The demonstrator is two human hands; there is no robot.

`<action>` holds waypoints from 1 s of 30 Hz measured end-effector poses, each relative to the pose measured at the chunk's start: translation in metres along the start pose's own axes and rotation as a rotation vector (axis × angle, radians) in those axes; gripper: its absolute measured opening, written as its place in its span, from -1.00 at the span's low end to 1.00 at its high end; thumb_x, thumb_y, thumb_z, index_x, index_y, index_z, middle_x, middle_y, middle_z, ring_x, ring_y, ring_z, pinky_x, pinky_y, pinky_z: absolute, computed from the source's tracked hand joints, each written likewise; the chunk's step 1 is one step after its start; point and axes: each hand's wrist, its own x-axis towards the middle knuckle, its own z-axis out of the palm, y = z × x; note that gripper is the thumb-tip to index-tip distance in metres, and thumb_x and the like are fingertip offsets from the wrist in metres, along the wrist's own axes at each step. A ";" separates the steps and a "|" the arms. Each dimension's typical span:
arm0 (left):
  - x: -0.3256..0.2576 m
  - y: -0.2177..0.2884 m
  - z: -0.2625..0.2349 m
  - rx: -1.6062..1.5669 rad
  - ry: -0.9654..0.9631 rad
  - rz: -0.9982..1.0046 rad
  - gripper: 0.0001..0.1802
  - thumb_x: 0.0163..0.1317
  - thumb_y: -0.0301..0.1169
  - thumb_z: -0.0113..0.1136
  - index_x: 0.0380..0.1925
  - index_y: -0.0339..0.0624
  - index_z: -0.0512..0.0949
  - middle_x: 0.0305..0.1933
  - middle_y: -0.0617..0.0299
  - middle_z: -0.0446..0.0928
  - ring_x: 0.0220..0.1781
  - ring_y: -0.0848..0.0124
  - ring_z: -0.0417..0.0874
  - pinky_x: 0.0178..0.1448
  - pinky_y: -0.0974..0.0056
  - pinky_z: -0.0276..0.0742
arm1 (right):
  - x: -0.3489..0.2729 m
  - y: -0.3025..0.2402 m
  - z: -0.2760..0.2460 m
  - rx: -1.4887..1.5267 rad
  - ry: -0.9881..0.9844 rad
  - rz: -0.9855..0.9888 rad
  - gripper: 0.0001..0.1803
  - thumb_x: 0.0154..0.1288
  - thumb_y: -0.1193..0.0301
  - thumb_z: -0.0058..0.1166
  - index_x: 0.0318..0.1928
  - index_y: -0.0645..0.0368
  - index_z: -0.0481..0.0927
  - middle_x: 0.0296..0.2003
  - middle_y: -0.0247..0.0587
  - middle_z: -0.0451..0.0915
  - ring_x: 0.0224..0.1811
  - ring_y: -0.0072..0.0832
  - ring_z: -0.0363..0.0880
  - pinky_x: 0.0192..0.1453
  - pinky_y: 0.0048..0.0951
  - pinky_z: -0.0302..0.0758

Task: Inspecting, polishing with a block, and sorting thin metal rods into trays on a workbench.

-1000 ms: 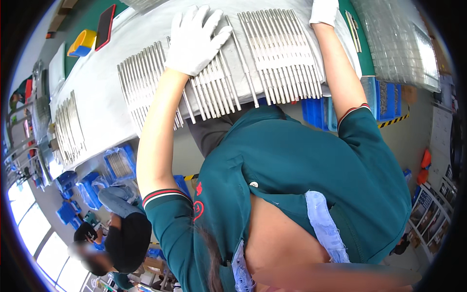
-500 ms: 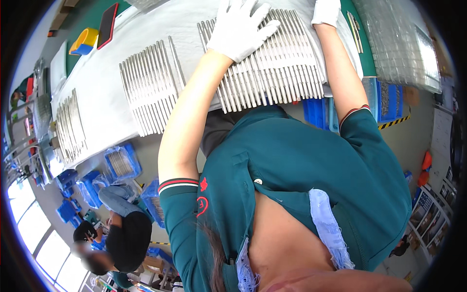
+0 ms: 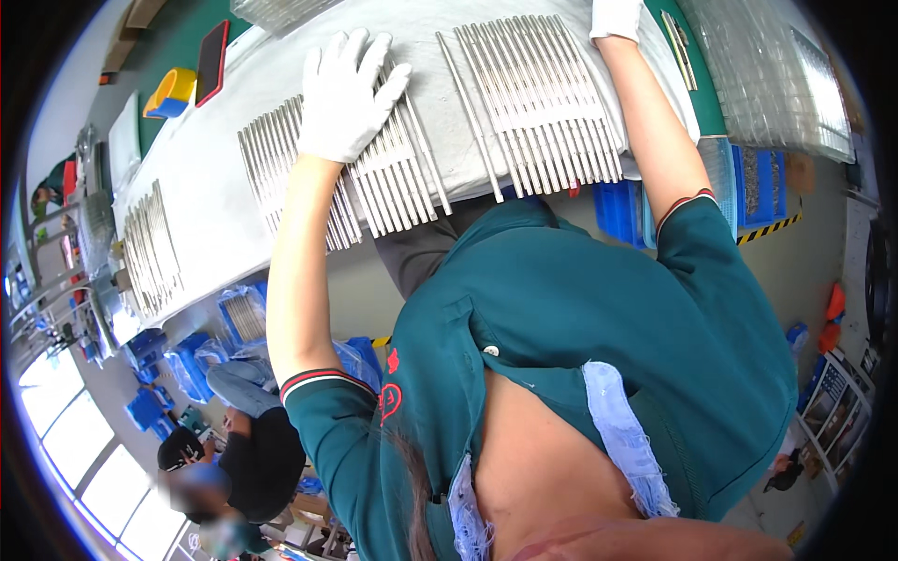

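The left hand [image 3: 348, 98], white-gloved, lies palm down with fingers spread over the middle row [image 3: 388, 187] of rods at the center of the cloth [image 3: 210, 206]. The right hand [image 3: 617, 17], gloved too, is at the cloth's far right and cut off by the top of the view, so I can't tell how its fingers stand or whether they hold anything.

Half a second ago the left hand was farther right, over rods joined to the right row [image 3: 533, 103] on the cloth. Now some of those rods lie in the middle row, and a gap has opened on the cloth, with one lone rod [image 3: 470, 117] just beside the right row. The right hand has hardly moved.

The cloth is white and covers most of a green table [image 3: 187, 42]. Off its far left edge lie a red-edged phone [image 3: 212, 64] and a yellow and blue roll [image 3: 178, 89]; off its right edge is a heap of clear plastic [image 3: 776, 84]. Blue bins [image 3: 619, 213] stand below its near right side. Well beyond its left end, a co-worker [image 3: 267, 463] in a dark top sits near bright windows [image 3: 122, 496].

The rods are slim, straight, silvery metal, roughly parallel, their near ends at the cloth's near edge. A smaller left row [image 3: 152, 248] lies at the cloth's left end.
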 end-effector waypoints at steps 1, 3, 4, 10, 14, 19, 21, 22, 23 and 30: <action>0.000 -0.001 0.000 0.034 0.056 0.004 -0.53 0.18 -0.07 -0.01 -0.03 -0.16 0.48 0.01 -0.02 0.43 0.10 0.08 0.38 0.13 0.05 0.22 | 0.000 0.001 -0.001 0.001 0.009 0.008 -0.34 0.27 0.28 0.03 0.25 0.42 0.16 0.17 0.03 0.33 0.18 -0.34 0.32 0.22 -0.49 0.25; 0.017 0.013 -0.008 0.060 0.062 0.088 -0.53 0.19 -0.07 -0.02 -0.01 -0.13 0.48 0.03 -0.04 0.43 0.11 0.08 0.39 0.14 0.03 0.22 | 0.000 0.002 -0.003 -0.023 0.010 0.003 -0.35 0.26 0.29 0.03 0.24 0.42 0.17 0.15 0.02 0.35 0.16 -0.34 0.34 0.21 -0.48 0.26; 0.029 0.024 -0.011 -0.088 -0.004 0.050 -0.50 0.21 -0.07 -0.02 0.03 -0.16 0.44 0.08 -0.04 0.41 0.13 0.05 0.37 0.18 0.05 0.21 | 0.000 0.002 -0.004 -0.048 0.007 -0.005 -0.35 0.26 0.29 0.04 0.24 0.41 0.18 0.13 0.02 0.37 0.14 -0.34 0.36 0.20 -0.48 0.28; 0.098 0.098 -0.011 -0.504 -0.030 0.050 -0.50 0.20 -0.10 -0.02 -0.04 -0.31 0.46 -0.01 -0.07 0.44 0.02 -0.02 0.43 0.15 0.01 0.29 | -0.007 -0.022 0.003 0.016 -0.027 0.024 -0.38 0.25 0.31 0.04 0.22 0.40 0.21 0.07 0.03 0.42 0.08 -0.34 0.39 0.15 -0.47 0.32; 0.115 0.118 0.001 -0.658 -0.003 0.030 -0.51 0.19 -0.14 -0.02 -0.04 -0.32 0.44 -0.02 -0.10 0.41 0.04 -0.02 0.39 0.14 0.00 0.27 | -0.005 -0.012 0.007 0.007 0.024 -0.035 -0.38 0.25 0.30 0.04 0.22 0.42 0.21 0.07 0.05 0.42 0.08 -0.32 0.38 0.17 -0.45 0.30; 0.090 0.114 0.034 -0.279 0.046 0.039 -0.44 0.24 -0.02 -0.07 0.11 -0.16 0.37 0.14 -0.04 0.36 0.18 0.02 0.34 0.23 0.02 0.14 | -0.004 -0.010 0.004 -0.098 0.002 -0.054 -0.40 0.23 0.30 0.05 0.17 0.42 0.26 0.02 0.05 0.45 0.04 -0.32 0.41 0.13 -0.44 0.33; 0.082 0.105 0.033 -0.261 0.008 0.061 -0.42 0.26 0.02 -0.12 0.14 -0.12 0.34 0.16 -0.04 0.34 0.20 0.02 0.32 0.25 -0.01 0.10 | -0.007 -0.025 0.003 -0.048 -0.033 -0.032 -0.45 0.22 0.32 0.05 0.13 0.43 0.30 -0.06 0.02 0.48 -0.05 -0.34 0.44 0.05 -0.44 0.37; 0.076 0.100 0.032 -0.231 -0.037 0.062 -0.41 0.26 0.04 -0.15 0.15 -0.10 0.35 0.17 -0.03 0.33 0.24 0.06 0.28 0.28 -0.01 0.06 | -0.011 -0.035 0.003 -0.044 -0.032 -0.028 -0.45 0.22 0.32 0.05 0.13 0.43 0.30 -0.06 0.02 0.48 -0.05 -0.34 0.44 0.05 -0.44 0.37; 0.071 0.095 0.030 -0.201 -0.081 0.065 -0.40 0.26 0.06 -0.18 0.15 -0.08 0.35 0.19 -0.01 0.32 0.28 0.10 0.25 0.30 -0.02 0.01 | -0.014 -0.047 0.001 -0.018 -0.067 0.032 -0.47 0.22 0.33 0.05 0.11 0.43 0.31 -0.08 0.00 0.49 -0.08 -0.35 0.45 0.03 -0.45 0.38; 0.062 0.076 0.011 -0.197 -0.016 0.104 -0.45 0.26 -0.03 -0.07 0.11 -0.18 0.37 0.09 -0.09 0.39 0.15 -0.02 0.36 0.22 0.02 0.18 | -0.006 -0.017 0.003 -0.017 -0.002 -0.093 -0.47 0.21 0.34 0.06 0.11 0.42 0.32 -0.05 0.03 0.49 -0.03 -0.36 0.45 0.05 -0.46 0.38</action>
